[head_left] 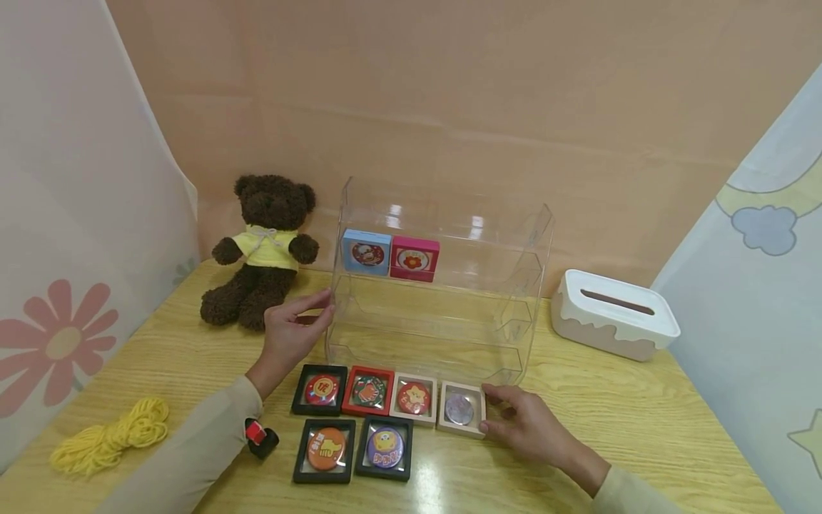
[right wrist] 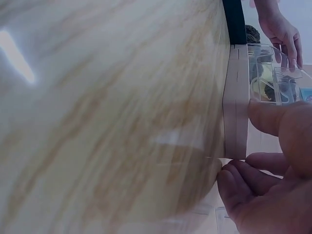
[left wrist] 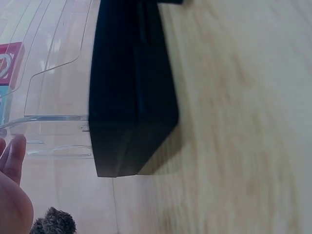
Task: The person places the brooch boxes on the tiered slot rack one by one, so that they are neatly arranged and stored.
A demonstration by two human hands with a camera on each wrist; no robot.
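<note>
On wood-grain counter (head_left: pixel 610 421), in front of clear tiered rack (head_left: pixel 437 328), right hand (head_left: pixel 529 427) is gripping right edge of beige frame with greyish badge (head_left: pixel 459 410), fingers (right wrist: pixel 239 187) and thumb pressing its side; frame is lying at right end of row of four frames (head_left: pixel 368 391). Left hand (head_left: pixel 289 339) is pinching rack's left side panel between thumb and fingers. Pair of black frames (head_left: pixel 324 450) is lying nearer camera; blue box (head_left: pixel 367 253) and pink box (head_left: pixel 414 258) are standing on rack. Teddy bear (head_left: pixel 270 250) is sitting left, tissue box (head_left: pixel 606 321) resting right.
</note>
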